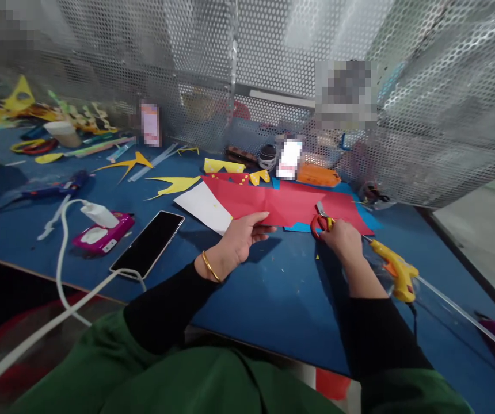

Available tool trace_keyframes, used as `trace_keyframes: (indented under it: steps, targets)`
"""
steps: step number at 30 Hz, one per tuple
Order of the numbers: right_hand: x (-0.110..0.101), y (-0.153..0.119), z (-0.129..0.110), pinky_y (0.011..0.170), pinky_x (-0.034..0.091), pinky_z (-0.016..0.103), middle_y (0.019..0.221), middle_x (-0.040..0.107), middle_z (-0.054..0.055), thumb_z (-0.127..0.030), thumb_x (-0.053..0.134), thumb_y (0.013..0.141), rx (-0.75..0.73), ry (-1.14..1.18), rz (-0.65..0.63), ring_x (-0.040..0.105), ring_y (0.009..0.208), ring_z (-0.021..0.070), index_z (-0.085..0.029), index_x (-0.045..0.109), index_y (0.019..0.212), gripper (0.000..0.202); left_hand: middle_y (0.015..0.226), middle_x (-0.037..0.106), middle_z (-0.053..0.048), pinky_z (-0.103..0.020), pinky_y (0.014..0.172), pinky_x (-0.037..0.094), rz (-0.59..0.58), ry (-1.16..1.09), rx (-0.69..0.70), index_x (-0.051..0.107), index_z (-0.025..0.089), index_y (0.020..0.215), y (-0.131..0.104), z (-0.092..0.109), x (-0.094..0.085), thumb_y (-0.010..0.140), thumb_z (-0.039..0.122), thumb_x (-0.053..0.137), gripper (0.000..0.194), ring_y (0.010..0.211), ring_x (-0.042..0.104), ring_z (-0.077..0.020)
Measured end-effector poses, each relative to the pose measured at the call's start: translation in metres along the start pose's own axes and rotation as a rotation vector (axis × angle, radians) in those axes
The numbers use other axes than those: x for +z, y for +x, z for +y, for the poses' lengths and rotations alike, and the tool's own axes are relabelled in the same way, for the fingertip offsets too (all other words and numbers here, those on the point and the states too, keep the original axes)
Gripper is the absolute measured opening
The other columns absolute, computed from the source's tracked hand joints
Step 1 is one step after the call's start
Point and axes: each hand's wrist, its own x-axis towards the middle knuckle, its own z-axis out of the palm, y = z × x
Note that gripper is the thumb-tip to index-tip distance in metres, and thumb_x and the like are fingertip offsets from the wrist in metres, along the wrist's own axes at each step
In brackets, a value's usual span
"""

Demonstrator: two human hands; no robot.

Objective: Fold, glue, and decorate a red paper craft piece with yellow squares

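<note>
My left hand (pixel 245 236), with a gold bangle at the wrist, holds the near edge of a long sheet of red paper (pixel 273 201) between thumb and fingers. A white sheet (pixel 204 207) lies against the paper's left end. My right hand (pixel 346 238) is closed on scissors (pixel 319 223) with red and yellow handles, at the near right part of the red paper. Their short metal blades point away from me. Blue paper (pixel 298 227) shows from beneath the red.
A yellow glue gun (pixel 398 269) lies right of my right hand. To the left are a phone (pixel 149 244), a purple socket block (pixel 105 232) and a blue glue gun (pixel 68 187). Yellow cut-outs (pixel 173 185) lie farther back, before a perforated metal screen (pixel 195 63).
</note>
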Motion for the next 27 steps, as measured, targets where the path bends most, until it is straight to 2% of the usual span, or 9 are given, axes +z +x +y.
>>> trace_keyframes:
  steps: [3, 6, 10, 13, 15, 18, 22, 24, 27]
  targets:
    - [-0.002, -0.001, 0.001, 0.078, 0.051, 0.035, 0.107, 0.071, 0.022, -0.029, 0.064, 0.087, 0.024, 0.064, -0.041, 0.068, 0.106, 0.0330, -0.007, 0.071, 0.107, 0.030, 0.062, 0.065, 0.000, -0.024, 0.054, 0.043, 0.095, -0.050, 0.079, 0.062, 0.014, 0.073, -0.001, 0.001, 0.009, 0.085, 0.011, 0.069, 0.013, 0.056, 0.068, -0.0130]
    - [0.000, -0.001, 0.000, 0.089, 0.055, 0.040, 0.120, 0.067, 0.015, -0.036, 0.065, 0.093, 0.054, 0.148, -0.101, 0.065, 0.109, 0.0269, -0.013, 0.066, 0.119, 0.035, 0.067, 0.067, 0.001, -0.022, 0.056, 0.042, 0.111, -0.117, 0.120, 0.063, 0.015, 0.080, -0.005, 0.002, 0.031, 0.087, 0.015, 0.068, 0.008, 0.059, 0.068, -0.0108]
    - [0.002, 0.001, 0.004, 0.093, 0.056, 0.044, 0.131, 0.061, 0.009, -0.040, 0.064, 0.095, 0.106, 0.310, -0.170, 0.064, 0.112, 0.0229, -0.020, 0.059, 0.130, 0.040, 0.070, 0.065, 0.001, -0.022, 0.058, 0.042, 0.009, -0.189, 0.139, 0.061, 0.015, 0.082, -0.005, 0.001, 0.071, 0.088, 0.016, 0.068, 0.009, 0.059, 0.065, -0.0094]
    - [-0.001, -0.002, 0.009, 0.092, 0.056, 0.045, 0.130, 0.062, 0.009, -0.040, 0.063, 0.095, 0.138, 0.491, -0.179, 0.064, 0.111, 0.0233, -0.019, 0.060, 0.129, 0.040, 0.066, 0.062, 0.001, -0.021, 0.059, 0.040, -0.053, -0.147, 0.077, 0.059, 0.015, 0.078, 0.001, -0.001, 0.088, 0.091, 0.017, 0.065, 0.015, 0.057, 0.060, -0.0077]
    - [-0.005, -0.010, 0.010, 0.093, 0.056, 0.045, 0.132, 0.061, 0.009, -0.040, 0.063, 0.096, 0.138, 0.658, -0.151, 0.063, 0.112, 0.0237, -0.019, 0.060, 0.130, 0.040, 0.063, 0.061, 0.000, -0.022, 0.058, 0.040, -0.074, -0.110, 0.040, 0.059, 0.015, 0.074, 0.004, -0.002, 0.088, 0.091, 0.014, 0.064, 0.018, 0.054, 0.057, -0.0083]
    - [-0.010, -0.031, 0.005, 0.088, 0.057, 0.043, 0.126, 0.064, 0.009, -0.040, 0.064, 0.095, 0.090, 0.986, -0.076, 0.066, 0.105, 0.0218, -0.017, 0.060, 0.127, 0.039, 0.063, 0.061, -0.001, -0.023, 0.057, 0.038, -0.087, -0.047, 0.020, 0.061, 0.014, 0.072, 0.002, -0.004, 0.072, 0.087, 0.013, 0.069, 0.018, 0.056, 0.058, -0.0100]
    - [-0.012, -0.063, -0.019, 0.063, 0.055, 0.029, 0.086, 0.066, -0.002, -0.045, 0.074, 0.078, -0.048, 1.445, 0.041, 0.058, 0.060, 0.0100, -0.021, 0.058, 0.107, 0.041, 0.062, 0.061, 0.000, -0.024, 0.059, 0.039, -0.091, 0.017, 0.042, 0.063, 0.014, 0.070, -0.010, -0.003, 0.045, 0.078, 0.017, 0.079, 0.019, 0.059, 0.057, -0.0100]
    - [-0.012, -0.077, -0.035, 0.051, 0.050, 0.026, 0.070, 0.060, -0.006, -0.052, 0.077, 0.068, -0.093, 1.608, 0.052, 0.051, 0.048, 0.0083, -0.023, 0.057, 0.096, 0.044, 0.065, 0.064, 0.000, -0.024, 0.057, 0.037, -0.099, 0.038, 0.051, 0.066, 0.014, 0.072, -0.016, -0.003, 0.036, 0.072, 0.020, 0.084, 0.020, 0.060, 0.058, -0.0103]
    - [-0.011, -0.093, -0.053, 0.043, 0.044, 0.025, 0.061, 0.060, -0.006, -0.056, 0.079, 0.062, -0.103, 1.751, 0.033, 0.049, 0.042, 0.0092, -0.023, 0.056, 0.086, 0.047, 0.070, 0.067, 0.000, -0.024, 0.058, 0.038, -0.105, 0.031, 0.045, 0.070, 0.014, 0.077, -0.018, -0.008, 0.027, 0.065, 0.026, 0.089, 0.025, 0.063, 0.059, -0.0104]
